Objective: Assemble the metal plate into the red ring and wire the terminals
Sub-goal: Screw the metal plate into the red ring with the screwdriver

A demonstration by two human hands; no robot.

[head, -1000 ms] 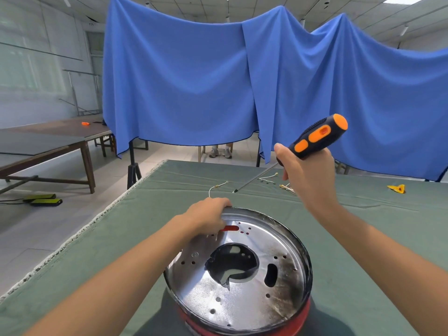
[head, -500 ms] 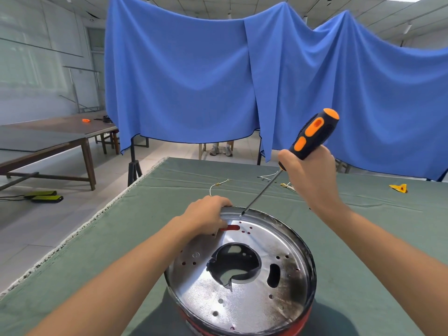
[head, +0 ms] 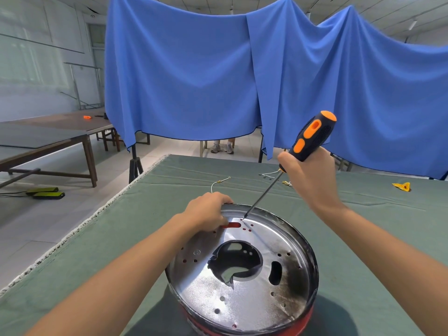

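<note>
Here | green cloth table [head: 145,226] | blue drape [head: 218,76] behind | tiled floor [head: 43,226]

Single head-worn wide-angle view, forward and down, close over the green-clothed table [head: 135,214].

- The room is bright and evenly lit; ceiling light strips [head: 412,24] show at the top right, and pale daylight washes the glazed wall at the left.
- Shadows are soft: a dim, blurred one spreads on the worktop [head: 150,214] cloth around the base of the red ring [head: 304,322].
- The metal plate [head: 254,299] throws strong glare, with white reflections near its far rim and a speckled sheen across its front.
- Wide-angle distortion bends the ceiling lines and the worktop edge, and stretches the forearms at the lower corners.
- Focus is sharp on the screwdriver [head: 312,134] and both hands; the far left wall looks hazy.
</note>
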